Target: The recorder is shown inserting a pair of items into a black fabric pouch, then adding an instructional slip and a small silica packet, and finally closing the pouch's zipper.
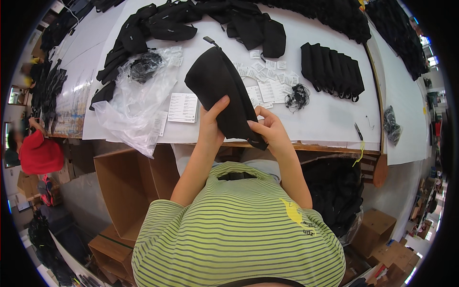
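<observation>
A black fabric pouch with a zip along one side is tilted in front of me, above the table's front edge. My left hand grips its lower left side, thumb lying over the fabric. The fingers of my right hand are pinched on the pouch's lower right corner, near the zip end. A zip pull sticks out at the far end. Beyond the pouch lie several small white labels, a tangle of thin black cords and a stack of printed white cards.
Black pouches are heaped along the back, and others stand in a row at right. A clear plastic bag overhangs the front edge. Thread snips lie at right. Below are a cardboard box and black goods.
</observation>
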Tool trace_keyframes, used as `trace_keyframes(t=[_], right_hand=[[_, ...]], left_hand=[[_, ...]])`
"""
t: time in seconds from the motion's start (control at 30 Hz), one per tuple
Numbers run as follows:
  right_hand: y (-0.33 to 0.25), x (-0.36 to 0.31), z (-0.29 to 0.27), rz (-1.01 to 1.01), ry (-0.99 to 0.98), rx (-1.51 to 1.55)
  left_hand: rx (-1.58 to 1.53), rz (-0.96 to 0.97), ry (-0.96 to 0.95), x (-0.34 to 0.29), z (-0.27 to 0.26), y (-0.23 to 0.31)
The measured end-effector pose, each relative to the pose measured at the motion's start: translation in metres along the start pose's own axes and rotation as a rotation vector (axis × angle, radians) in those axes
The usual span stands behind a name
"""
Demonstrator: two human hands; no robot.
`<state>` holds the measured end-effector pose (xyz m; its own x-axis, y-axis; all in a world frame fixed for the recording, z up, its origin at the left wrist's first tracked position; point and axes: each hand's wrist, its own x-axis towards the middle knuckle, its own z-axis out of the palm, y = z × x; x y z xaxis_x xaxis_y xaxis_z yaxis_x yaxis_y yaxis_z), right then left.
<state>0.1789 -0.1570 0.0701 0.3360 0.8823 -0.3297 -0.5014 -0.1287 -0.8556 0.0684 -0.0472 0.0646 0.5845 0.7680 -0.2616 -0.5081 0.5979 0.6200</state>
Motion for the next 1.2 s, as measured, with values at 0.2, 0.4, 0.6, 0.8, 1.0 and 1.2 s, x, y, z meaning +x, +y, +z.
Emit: trace_keyframes(t=[0.2, 0.4, 0.6, 0.8, 1.0, 1.2], right_hand=[[0.029, 0.001, -0.022, 0.041, 0.103, 0.053], [0.001, 0.024, -0.025, -0.475, 0.152, -0.196], [-0.042, 0.031, -0.010, -0.655, 0.221, -0.189], [-0.036, 0.033, -0.014, -0.860, 0.349, -0.442], [-0.028, 0.012, 0.007, -0.806, 0.146, -0.755], [-0.019, -0.005, 0.024, -0.715, -0.061, -0.801]], left_hand=[[0.070, 0.005, 0.060, 0.005, 0.000, 0.010], [0.430, -0.184, -0.099, -0.006, 0.007, 0.013], [0.426, -0.251, -0.102, -0.015, 0.014, 0.017], [0.440, -0.241, -0.061, -0.013, 0.009, 0.012], [-0.013, -0.410, -0.020, 0.009, -0.014, 0.005], [-0.234, -0.416, -0.141, 0.027, -0.036, 0.019]])
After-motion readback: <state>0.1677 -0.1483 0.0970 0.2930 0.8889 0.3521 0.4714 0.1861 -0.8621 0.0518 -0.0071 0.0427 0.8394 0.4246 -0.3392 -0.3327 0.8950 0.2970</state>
